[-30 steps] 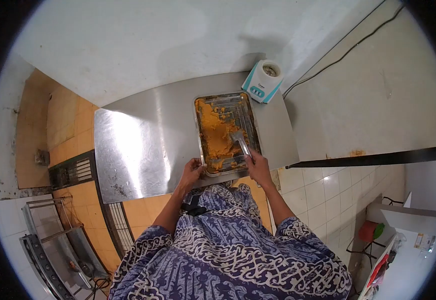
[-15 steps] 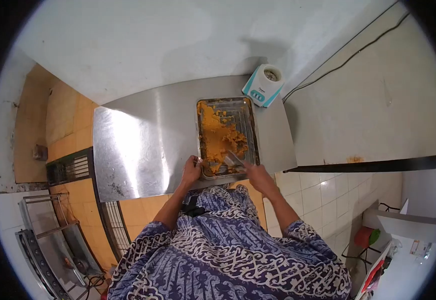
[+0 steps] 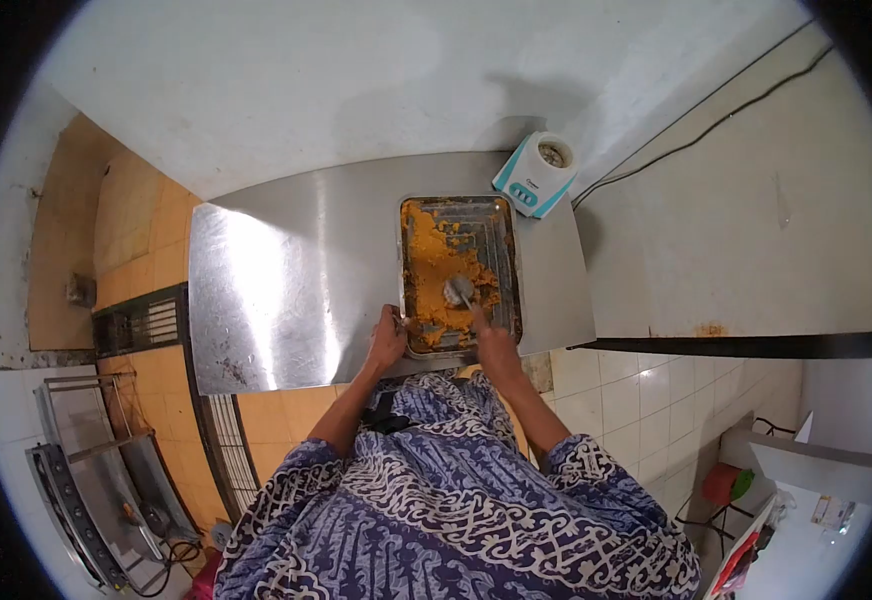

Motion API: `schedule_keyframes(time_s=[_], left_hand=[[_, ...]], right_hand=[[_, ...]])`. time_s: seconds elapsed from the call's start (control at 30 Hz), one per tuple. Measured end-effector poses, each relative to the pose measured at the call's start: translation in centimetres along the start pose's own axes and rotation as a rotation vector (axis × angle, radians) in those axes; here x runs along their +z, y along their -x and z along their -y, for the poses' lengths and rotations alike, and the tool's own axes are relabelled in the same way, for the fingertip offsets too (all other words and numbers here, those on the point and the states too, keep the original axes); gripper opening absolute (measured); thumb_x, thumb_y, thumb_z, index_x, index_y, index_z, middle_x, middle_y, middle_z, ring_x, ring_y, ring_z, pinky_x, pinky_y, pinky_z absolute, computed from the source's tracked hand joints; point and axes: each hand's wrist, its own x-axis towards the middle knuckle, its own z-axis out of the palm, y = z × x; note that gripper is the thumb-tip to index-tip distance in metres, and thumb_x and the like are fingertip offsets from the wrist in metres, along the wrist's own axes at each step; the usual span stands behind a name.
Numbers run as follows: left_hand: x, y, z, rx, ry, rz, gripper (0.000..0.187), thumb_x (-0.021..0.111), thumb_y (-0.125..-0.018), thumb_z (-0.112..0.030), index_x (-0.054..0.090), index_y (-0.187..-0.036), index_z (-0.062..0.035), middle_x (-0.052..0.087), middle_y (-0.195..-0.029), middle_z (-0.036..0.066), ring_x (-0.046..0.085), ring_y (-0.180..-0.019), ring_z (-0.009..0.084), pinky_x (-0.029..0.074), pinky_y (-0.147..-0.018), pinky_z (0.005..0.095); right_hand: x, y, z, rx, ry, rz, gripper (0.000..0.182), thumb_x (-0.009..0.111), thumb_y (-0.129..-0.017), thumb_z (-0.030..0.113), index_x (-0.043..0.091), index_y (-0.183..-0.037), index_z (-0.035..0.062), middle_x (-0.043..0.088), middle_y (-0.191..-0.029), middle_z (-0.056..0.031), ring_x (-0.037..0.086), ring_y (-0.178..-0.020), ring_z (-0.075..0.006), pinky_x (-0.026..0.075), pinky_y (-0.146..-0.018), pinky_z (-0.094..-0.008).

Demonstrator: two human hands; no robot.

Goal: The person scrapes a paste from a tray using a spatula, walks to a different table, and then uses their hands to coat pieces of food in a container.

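A rectangular metal baking tray (image 3: 516, 290) lies on the steel table, its rim raised all round. Soft orange mash (image 3: 431, 258) is spread in it, thickest along the left and middle, with bare smeared metal at the right and far end. My left hand (image 3: 388, 338) is closed on the tray's left rim close to the near corner. Over the near right part of the tray, my right hand (image 3: 496, 349) grips the handle of a metal serving spoon (image 3: 459, 291). The spoon's rounded head touches the mash near the middle.
A white and turquoise blender base (image 3: 536, 175) without its jug stands beyond the tray's far right corner, by the wall. Its black cable (image 3: 696, 130) runs along the wall to the right. The steel table (image 3: 256, 290) extends left. A gas stove (image 3: 76, 520) stands at lower left.
My right hand has shifted left with the spoon. The spoon's head has moved slightly away from me and turned, so its round face now shows. My left hand stays on the rim.
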Motion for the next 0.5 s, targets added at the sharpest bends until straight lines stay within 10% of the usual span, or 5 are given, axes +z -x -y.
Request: schedule_keyframes(time_s=[0.17,0.5], left_hand=[[0.1,-0.2,-0.3,-0.032,0.047,-0.047,0.024,0.057,-0.091,-0.019,0.044,-0.107,-0.0064,0.058,-0.078,0.018,0.059,-0.077,0.0400,0.044,-0.070,0.0478],[-0.1,-0.4,-0.8,-0.046,0.018,-0.015,0.024,0.056,-0.091,-0.018,0.043,-0.106,-0.0041,0.056,-0.076,0.019,0.057,-0.073,0.0396,0.044,-0.066,0.0465]], right_hand=[[-3.5,1.7,4.1,-0.056,-0.188,0.100,0.043,0.051,-0.093,0.007,0.046,-0.135,0.0004,0.057,-0.068,-0.0247,0.060,-0.060,-0.0317,0.047,-0.058,-0.0428],[-6.4,-2.4,1.5,0.073,-0.111,0.020,0.041,0.045,-0.100,0.018,0.045,-0.135,-0.0033,0.054,-0.061,-0.0196,0.054,-0.053,-0.0262,0.042,-0.051,-0.0424]])
